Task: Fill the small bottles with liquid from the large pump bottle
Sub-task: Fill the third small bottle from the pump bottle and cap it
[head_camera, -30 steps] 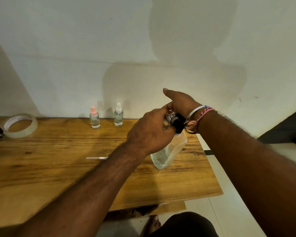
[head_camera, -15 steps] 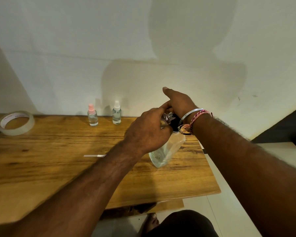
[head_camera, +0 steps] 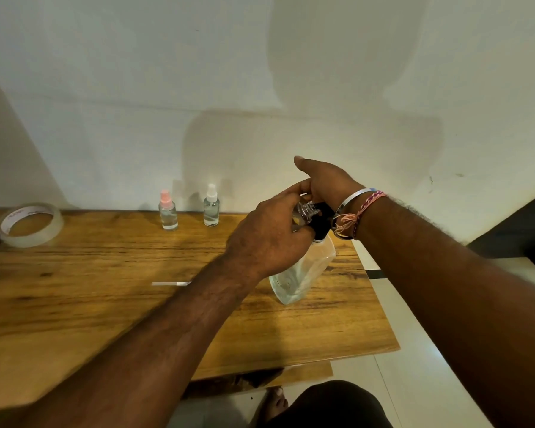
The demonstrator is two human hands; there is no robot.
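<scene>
The left hand (head_camera: 269, 242) has its grip curled round a small clear bottle (head_camera: 305, 211), open threaded neck up, pressed against the black pump head (head_camera: 320, 222) of the large pump bottle (head_camera: 303, 273), which stands tilted near the right edge of the wooden worktop (head_camera: 105, 304). The right hand (head_camera: 325, 183) comes over the pump from above, thumb stretched out; its grip on the head appears to be a press or clasp, but the fingers are hidden, so I cannot tell how tightly it holds. Two more small bottles, one pink-capped (head_camera: 167, 211) and one white-capped (head_camera: 211, 206), stand well apart at the back by the wall, both capped. The risk here is in alignment: if the nozzle sits off the narrow neck, a pump stroke would likely squirt liquid over the fingers and worktop. The leaning big bottle could also skid or topple under a downward push, being near the edge.
</scene>
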